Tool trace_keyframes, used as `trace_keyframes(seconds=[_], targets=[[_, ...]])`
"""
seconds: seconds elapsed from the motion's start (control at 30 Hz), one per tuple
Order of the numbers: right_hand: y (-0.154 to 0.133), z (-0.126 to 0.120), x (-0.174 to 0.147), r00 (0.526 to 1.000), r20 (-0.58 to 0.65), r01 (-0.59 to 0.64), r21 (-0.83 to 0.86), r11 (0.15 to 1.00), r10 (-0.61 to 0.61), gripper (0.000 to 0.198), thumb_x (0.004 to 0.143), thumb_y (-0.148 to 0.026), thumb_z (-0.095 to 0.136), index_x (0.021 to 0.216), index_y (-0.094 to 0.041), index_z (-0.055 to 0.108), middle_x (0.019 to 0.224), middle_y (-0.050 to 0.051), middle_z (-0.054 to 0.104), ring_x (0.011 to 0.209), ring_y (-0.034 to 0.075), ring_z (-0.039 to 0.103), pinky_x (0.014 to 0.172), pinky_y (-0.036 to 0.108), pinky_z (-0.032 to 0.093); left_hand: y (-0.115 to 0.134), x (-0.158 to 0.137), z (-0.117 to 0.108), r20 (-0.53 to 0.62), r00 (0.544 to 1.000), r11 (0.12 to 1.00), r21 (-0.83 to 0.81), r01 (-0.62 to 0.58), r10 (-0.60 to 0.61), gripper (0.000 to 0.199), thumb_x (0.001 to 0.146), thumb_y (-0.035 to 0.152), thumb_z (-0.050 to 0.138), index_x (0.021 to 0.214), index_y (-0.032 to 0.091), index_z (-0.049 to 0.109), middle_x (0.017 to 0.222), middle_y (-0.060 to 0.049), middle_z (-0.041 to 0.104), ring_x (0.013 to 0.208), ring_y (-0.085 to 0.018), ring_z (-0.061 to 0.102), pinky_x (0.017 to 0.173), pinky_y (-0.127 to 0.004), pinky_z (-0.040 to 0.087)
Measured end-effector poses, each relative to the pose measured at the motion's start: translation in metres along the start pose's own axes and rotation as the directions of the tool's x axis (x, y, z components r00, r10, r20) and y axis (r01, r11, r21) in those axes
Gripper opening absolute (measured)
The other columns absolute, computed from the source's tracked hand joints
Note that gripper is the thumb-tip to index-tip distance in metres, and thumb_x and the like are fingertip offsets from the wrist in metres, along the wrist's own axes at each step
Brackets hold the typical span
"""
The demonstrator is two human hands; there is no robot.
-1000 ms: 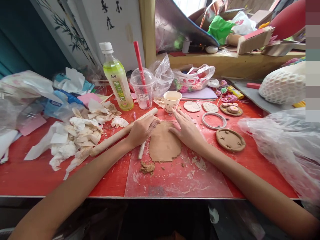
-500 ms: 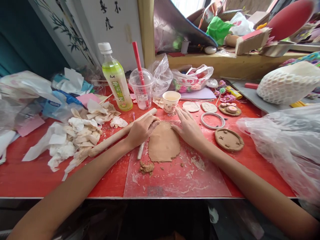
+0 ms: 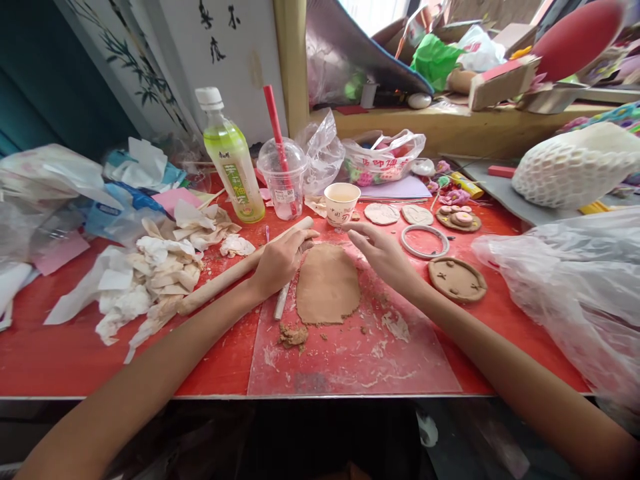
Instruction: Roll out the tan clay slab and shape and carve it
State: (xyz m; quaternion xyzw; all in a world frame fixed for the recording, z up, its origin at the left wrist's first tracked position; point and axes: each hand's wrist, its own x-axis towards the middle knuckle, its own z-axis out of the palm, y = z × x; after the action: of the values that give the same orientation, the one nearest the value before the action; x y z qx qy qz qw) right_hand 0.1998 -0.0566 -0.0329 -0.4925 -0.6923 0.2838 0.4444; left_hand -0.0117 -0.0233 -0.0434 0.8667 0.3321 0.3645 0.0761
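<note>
A flattened slab of brown clay [image 3: 329,285] lies on a clear sheet [image 3: 345,373] between my hands. My left hand [image 3: 283,259] is at the slab's upper left, fingers loosely bent and apart, holding nothing; whether it touches the clay I cannot tell. Beyond the slab's upper right edge is my right hand [image 3: 381,252], fingers stretched out to the left, free of any object. A long wooden rolling pin [image 3: 220,283] passes behind my left hand. Under that hand a short pale stick [image 3: 281,303] shows in part. Clay crumbs [image 3: 293,335] sit by the slab's lower left corner.
A paper cup [image 3: 342,203] with liquid stands just behind the slab. Further left are a lidded plastic cup [image 3: 283,177], a drink bottle [image 3: 233,167] and crumpled tissues [image 3: 160,267]. At right lie a ring [image 3: 425,241], a round clay piece [image 3: 457,280] and a plastic bag [image 3: 560,287].
My right hand has lifted off the slab's right edge, its fingers now pointing more to the left. My left hand has shifted slightly left, off the slab's upper edge. The clay looks the same.
</note>
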Motion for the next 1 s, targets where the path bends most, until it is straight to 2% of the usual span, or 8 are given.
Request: trace_keyframes(seconds=[0.03,0.1,0.17,0.37,0.53,0.67,0.77,1.0], targets=[[-0.002,0.0,0.0,0.996,0.048,-0.079,0.175,0.981,0.072,0.039,0.089,-0.046,0.04,0.109,-0.018,0.058,0.113,0.009,0.061,0.105,0.02,0.057,0.095,0.042,0.042,0.0,0.0,0.0,0.009,1.0,1.0,0.002,-0.001,0.001,0.024,0.093,0.025,0.041,0.111,0.018,0.053,0.106,-0.005,0.062,0.1,-0.016,0.058,0.09,-0.03,0.046],[-0.005,0.001,0.0,0.968,0.19,-0.233,0.452,0.861,0.162,0.047,0.088,-0.054,0.035,0.105,-0.018,0.06,0.111,0.01,0.063,0.101,0.019,0.06,0.093,0.04,0.045,0.0,-0.001,0.0,0.029,1.0,1.0,0.005,-0.006,0.006,0.024,0.093,0.024,0.04,0.113,0.018,0.052,0.108,-0.005,0.062,0.101,-0.016,0.058,0.091,-0.03,0.045],[-0.007,0.003,-0.001,0.932,0.311,-0.337,0.563,0.755,0.184,0.056,0.087,-0.061,0.028,0.102,-0.018,0.061,0.113,0.011,0.063,0.101,0.019,0.06,0.095,0.04,0.044,0.0,-0.002,0.0,0.025,1.0,1.0,0.011,-0.009,0.009,0.024,0.092,0.023,0.041,0.113,0.019,0.052,0.109,-0.004,0.062,0.102,-0.016,0.058,0.092,-0.03,0.045],[-0.007,0.007,-0.002,0.851,0.495,-0.46,0.544,0.702,0.174,0.081,0.079,-0.073,0.009,0.099,-0.018,0.064,0.105,0.012,0.066,0.101,0.019,0.061,0.093,0.037,0.045,0.002,-0.002,-0.001,-0.044,0.998,0.998,0.047,-0.049,0.051,0.02,0.092,0.027,0.043,0.106,0.019,0.055,0.098,-0.003,0.064,0.092,-0.013,0.061,0.083,-0.025,0.046],[-0.008,0.008,-0.006,0.812,0.565,-0.51,0.567,0.646,0.146,0.08,0.079,-0.074,0.012,0.1,-0.016,0.064,0.097,0.012,0.068,0.097,0.019,0.062,0.087,0.035,0.049,0.004,-0.002,-0.002,-0.09,0.994,0.995,0.088,-0.048,0.056,0.027,0.093,0.036,0.038,0.086,0.018,0.057,0.074,0.0,0.063,0.066,-0.009,0.058,0.064,-0.021,0.043],[-0.015,0.007,-0.008,0.813,0.559,-0.522,0.576,0.629,0.162,0.074,0.081,-0.071,0.019,0.099,-0.016,0.065,0.096,0.012,0.068,0.095,0.019,0.063,0.086,0.034,0.049,0.007,-0.002,-0.004,-0.099,0.995,0.997,0.082,0.005,0.003,0.033,0.091,0.044,0.04,0.077,0.018,0.053,0.068,0.001,0.057,0.061,-0.009,0.053,0.06,-0.022,0.041],[-0.023,0.007,-0.011,0.827,0.535,-0.509,0.58,0.636,0.173,0.063,0.083,-0.065,0.03,0.096,-0.015,0.066,0.099,0.011,0.068,0.094,0.017,0.063,0.088,0.034,0.048,0.014,-0.002,-0.006,-0.121,0.993,0.999,0.05,-0.001,0.007,0.026,0.09,0.041,0.044,0.084,0.019,0.055,0.077,0.0,0.059,0.067,-0.009,0.054,0.065,-0.022,0.043],[-0.031,0.008,-0.014,0.858,0.48,-0.488,0.645,0.589,0.185,0.035,0.086,-0.044,0.049,0.099,-0.016,0.066,0.096,0.008,0.069,0.085,0.014,0.065,0.087,0.032,0.049,0.028,-0.003,-0.006,-0.171,0.984,0.999,0.001,-0.045,0.045,0.017,0.092,0.025,0.045,0.102,0.021,0.057,0.094,-0.001,0.061,0.089,-0.011,0.057,0.081,-0.024,0.046]])
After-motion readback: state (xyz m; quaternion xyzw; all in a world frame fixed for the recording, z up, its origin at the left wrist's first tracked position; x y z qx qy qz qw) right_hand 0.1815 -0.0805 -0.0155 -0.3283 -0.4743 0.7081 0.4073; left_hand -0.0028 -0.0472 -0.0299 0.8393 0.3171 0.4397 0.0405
